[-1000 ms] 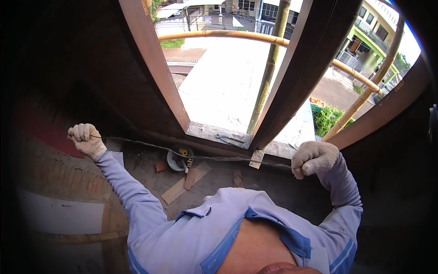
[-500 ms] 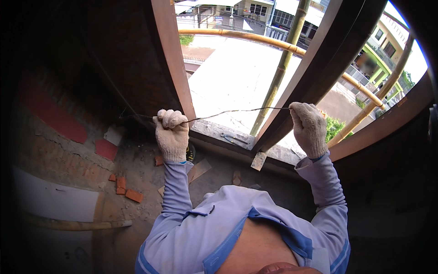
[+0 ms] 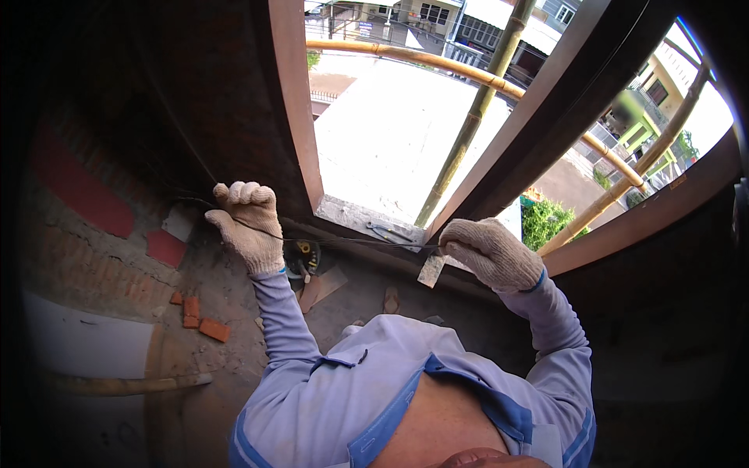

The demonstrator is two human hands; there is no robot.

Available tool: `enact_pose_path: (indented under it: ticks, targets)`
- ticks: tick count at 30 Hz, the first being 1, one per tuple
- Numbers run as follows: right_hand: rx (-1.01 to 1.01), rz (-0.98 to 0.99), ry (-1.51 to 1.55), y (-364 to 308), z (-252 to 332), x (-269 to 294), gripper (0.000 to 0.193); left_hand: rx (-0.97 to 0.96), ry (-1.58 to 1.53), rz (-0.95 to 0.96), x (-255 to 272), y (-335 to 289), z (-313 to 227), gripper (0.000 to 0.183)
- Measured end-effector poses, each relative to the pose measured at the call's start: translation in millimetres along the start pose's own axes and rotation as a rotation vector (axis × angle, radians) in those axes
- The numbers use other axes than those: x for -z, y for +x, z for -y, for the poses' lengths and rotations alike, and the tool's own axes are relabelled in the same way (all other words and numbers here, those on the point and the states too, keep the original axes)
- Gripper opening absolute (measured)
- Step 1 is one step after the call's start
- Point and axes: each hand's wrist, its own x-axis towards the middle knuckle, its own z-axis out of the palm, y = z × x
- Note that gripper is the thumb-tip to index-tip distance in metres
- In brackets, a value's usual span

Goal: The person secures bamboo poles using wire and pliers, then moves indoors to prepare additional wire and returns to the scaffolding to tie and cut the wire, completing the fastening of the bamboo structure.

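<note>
A thin dark wire [image 3: 355, 242] stretches between my two hands in front of the window sill. Its right end is pinched between the thumb and fingers of my right hand [image 3: 493, 253], which wears a pale knitted glove. My left hand [image 3: 253, 230], gloved the same way, is loosely open, thumb apart from the half-bent fingers. The wire crosses its palm, and faint strands trail off to the left toward the dark wall. Pliers [image 3: 384, 232] with bluish handles lie on the concrete sill [image 3: 339, 212], just beyond the wire.
Wooden window posts [image 3: 295, 109] frame the opening, with bamboo poles [image 3: 477, 117] outside. Orange brick pieces [image 3: 213, 330] lie on the floor at left, near a bamboo pole [image 3: 133, 384]. A dark round container [image 3: 303, 256] and a board [image 3: 331, 285] are below the sill.
My left hand has loosened from a fist and shifted left. My right hand has come down and inward, still pinching the wire, which now hangs lower.
</note>
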Motion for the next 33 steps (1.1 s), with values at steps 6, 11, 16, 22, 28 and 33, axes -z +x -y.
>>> enact_pose_path:
  ticks: [6, 11, 16, 22, 28, 33]
  targets:
    - [0.164, -0.370, -0.233, 18.2, -11.4, -17.5, 0.006, 0.391, -0.472, -0.097, -16.8, -34.4, 35.1, 0.038]
    - [-0.074, -0.391, -0.853, 52.2, -5.0, -25.1, 0.003, 0.460, -0.129, 0.296, -34.3, -33.1, 43.3, 0.050]
    - [0.019, 0.762, 0.185, 43.7, 23.6, -42.8, 0.043, 0.408, 0.043, 0.411, -25.7, 0.1, 12.6, 0.060]
    - [-0.196, -0.252, 0.211, 23.9, -6.7, -33.4, 0.027, 0.334, 0.171, 0.186, -8.4, -11.5, 4.4, 0.054]
    - [-0.443, -0.034, -0.285, -25.5, -65.9, -96.7, 0.016, 0.407, 0.252, 0.090, -9.4, 1.7, -3.1, 0.055]
    - [-0.669, 0.239, -0.318, -79.4, -118.1, -87.7, 0.018, 0.814, 0.237, 0.081, -4.5, -55.2, 70.9, 0.062]
